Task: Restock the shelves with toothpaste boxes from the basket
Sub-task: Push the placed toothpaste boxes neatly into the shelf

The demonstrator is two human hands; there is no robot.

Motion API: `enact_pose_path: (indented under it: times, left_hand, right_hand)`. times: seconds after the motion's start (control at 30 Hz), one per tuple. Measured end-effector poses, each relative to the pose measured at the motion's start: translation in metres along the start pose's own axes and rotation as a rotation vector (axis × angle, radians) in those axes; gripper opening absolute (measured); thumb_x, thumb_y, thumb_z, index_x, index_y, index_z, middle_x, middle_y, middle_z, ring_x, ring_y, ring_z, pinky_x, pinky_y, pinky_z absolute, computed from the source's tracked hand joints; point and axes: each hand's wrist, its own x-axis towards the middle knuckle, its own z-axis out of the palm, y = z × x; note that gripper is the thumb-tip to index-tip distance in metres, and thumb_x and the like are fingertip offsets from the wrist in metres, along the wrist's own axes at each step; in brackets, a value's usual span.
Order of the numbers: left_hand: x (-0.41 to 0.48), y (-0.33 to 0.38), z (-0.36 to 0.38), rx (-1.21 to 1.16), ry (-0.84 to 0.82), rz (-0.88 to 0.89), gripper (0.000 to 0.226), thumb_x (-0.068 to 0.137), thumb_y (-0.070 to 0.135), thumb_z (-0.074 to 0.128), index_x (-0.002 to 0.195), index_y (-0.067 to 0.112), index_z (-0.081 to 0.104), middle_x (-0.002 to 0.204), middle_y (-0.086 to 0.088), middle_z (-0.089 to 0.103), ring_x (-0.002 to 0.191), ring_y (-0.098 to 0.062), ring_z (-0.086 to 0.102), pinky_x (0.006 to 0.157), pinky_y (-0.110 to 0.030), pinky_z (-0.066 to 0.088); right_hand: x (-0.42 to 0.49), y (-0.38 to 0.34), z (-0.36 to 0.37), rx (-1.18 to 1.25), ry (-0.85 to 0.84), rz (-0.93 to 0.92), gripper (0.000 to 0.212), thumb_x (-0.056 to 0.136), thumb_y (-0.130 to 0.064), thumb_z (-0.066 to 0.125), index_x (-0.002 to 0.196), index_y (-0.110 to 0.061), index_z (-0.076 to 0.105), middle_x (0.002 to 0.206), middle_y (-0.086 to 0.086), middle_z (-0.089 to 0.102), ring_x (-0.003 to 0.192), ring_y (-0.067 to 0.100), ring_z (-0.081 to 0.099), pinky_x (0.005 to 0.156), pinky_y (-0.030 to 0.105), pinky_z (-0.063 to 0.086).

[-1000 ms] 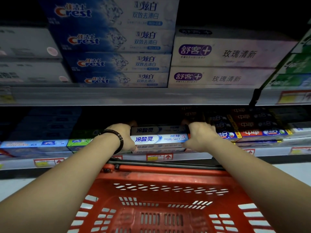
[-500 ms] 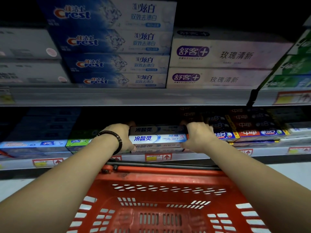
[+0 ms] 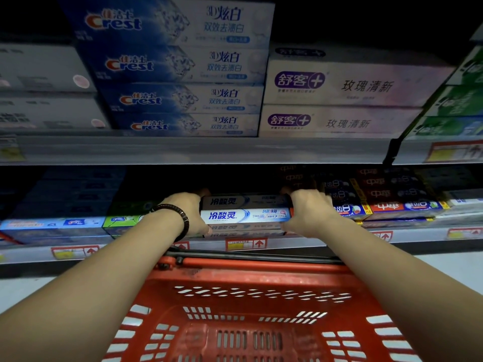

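Note:
A white and blue toothpaste box [image 3: 245,215] lies on top of a low stack of like boxes on the lower shelf [image 3: 300,241]. My left hand [image 3: 192,211], with a dark bead bracelet at the wrist, grips its left end. My right hand [image 3: 307,211] grips its right end. Both hands reach in under the upper shelf. The red basket [image 3: 251,304] sits right below my arms, and I see no boxes in the part of it that shows.
Blue Crest boxes [image 3: 180,66] and white boxes with a purple logo [image 3: 337,84] fill the upper shelf [image 3: 209,150]. Red and dark boxes [image 3: 386,202] stand right of the stack, green and blue ones [image 3: 78,226] to its left. Price tags line the shelf edges.
Almost nothing has moved. Both hands stay on the ends of the top box, and the view has shifted very slightly.

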Motion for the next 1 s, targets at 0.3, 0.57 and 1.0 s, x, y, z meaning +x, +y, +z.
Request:
enact_pose_path:
  times: [0.3, 0.57, 1.0]
  left_hand:
    - [-0.008, 0.006, -0.006, -0.01, -0.006, -0.012, 0.076, 0.064, 0.059, 0.091, 0.126, 0.026, 0.061, 0.091, 0.008, 0.06, 0.088, -0.018, 0.06, 0.072, -0.026, 0.049]
    - [-0.013, 0.021, -0.024, -0.004, -0.015, 0.047, 0.106, 0.057, 0.076, 0.086, 0.14, 0.017, 0.056, 0.109, 0.001, 0.067, 0.099, -0.021, 0.063, 0.081, -0.031, 0.055]
    - [-0.032, 0.122, -0.018, -0.128, 0.155, 0.358, 0.088, 0.066, 0.064, 0.087, 0.14, 0.026, 0.057, 0.136, -0.001, 0.064, 0.12, -0.023, 0.063, 0.1, -0.036, 0.055]
  right_hand:
    - [-0.008, -0.002, -0.009, -0.012, -0.018, 0.002, 0.068, 0.066, -0.053, 0.091, 0.119, -0.024, 0.06, 0.104, -0.001, 0.064, 0.096, 0.026, 0.057, 0.09, 0.042, 0.043]
    - [-0.023, 0.024, -0.035, 0.033, 0.011, 0.061, 0.067, 0.06, -0.064, 0.094, 0.082, -0.021, 0.048, 0.085, -0.002, 0.056, 0.089, 0.027, 0.056, 0.081, 0.038, 0.048]
    - [-0.043, 0.131, -0.027, 0.139, 0.05, 0.094, 0.105, 0.055, -0.066, 0.092, 0.146, -0.027, 0.057, 0.132, 0.014, 0.06, 0.127, 0.036, 0.051, 0.107, 0.049, 0.05]
